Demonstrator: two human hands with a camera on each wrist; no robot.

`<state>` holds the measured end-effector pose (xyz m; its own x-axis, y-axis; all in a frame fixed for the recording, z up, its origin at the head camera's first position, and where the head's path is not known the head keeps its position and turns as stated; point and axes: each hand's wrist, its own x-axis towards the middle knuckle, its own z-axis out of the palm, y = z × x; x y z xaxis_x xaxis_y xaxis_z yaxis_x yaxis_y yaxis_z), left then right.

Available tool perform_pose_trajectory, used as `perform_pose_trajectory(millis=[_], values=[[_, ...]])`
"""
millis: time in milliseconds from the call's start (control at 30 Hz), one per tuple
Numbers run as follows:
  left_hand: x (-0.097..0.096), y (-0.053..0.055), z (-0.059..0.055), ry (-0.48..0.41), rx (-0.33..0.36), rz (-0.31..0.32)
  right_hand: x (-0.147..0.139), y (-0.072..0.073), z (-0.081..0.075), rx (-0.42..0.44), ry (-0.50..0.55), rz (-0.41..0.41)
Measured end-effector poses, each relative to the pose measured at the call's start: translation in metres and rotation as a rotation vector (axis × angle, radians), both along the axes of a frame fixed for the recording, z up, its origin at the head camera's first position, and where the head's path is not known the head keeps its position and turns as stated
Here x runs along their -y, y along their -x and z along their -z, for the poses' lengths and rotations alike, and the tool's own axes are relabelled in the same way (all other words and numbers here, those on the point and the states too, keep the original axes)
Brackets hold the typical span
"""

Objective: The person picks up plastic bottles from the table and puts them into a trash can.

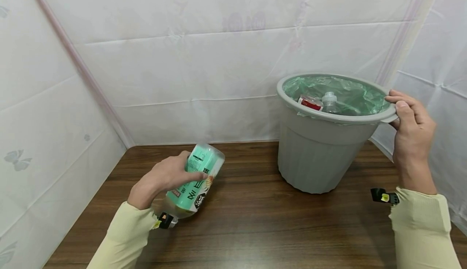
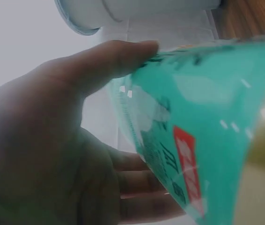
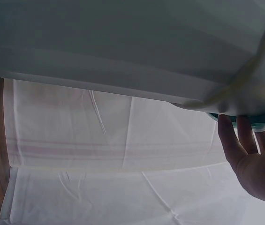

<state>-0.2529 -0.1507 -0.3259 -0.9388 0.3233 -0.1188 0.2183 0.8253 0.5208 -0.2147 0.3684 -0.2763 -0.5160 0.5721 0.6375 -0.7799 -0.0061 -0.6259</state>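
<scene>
My left hand (image 1: 164, 176) grips a clear plastic bottle (image 1: 200, 161) with a green label, thumb across its front. The bottle is tilted, its base up and to the right, its neck end down by my wrist. In the left wrist view the bottle's label (image 2: 193, 108) fills the right side, with fingers curled behind it. A grey bin (image 1: 313, 151) stands on the table at the right, lined with a green bag (image 1: 365, 95). My right hand (image 1: 414, 127) holds the bin's rim at its right side, thumb on top.
Inside the bin lie a clear bottle (image 1: 329, 101) with a whitish cap and a red-labelled clear container (image 1: 310, 102). The brown wooden table (image 1: 248, 220) ends at white sheeting (image 1: 204, 78) at the back and sides. A small black device is strapped at each wrist.
</scene>
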Motion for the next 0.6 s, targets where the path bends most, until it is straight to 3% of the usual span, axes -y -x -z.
perform_pose_trajectory(millis=[200,367,600], values=[[0.0,0.009,0.008,-0.133,0.046,0.038,0.001,0.0,0.0,0.009,0.0,0.004],[0.002,0.017,0.017,-0.306,0.145,0.076,0.001,-0.001,0.0,0.013,0.0,0.005],[-0.004,0.026,0.03,-0.485,0.262,0.071,0.0,-0.001,-0.001,0.013,-0.005,0.012]])
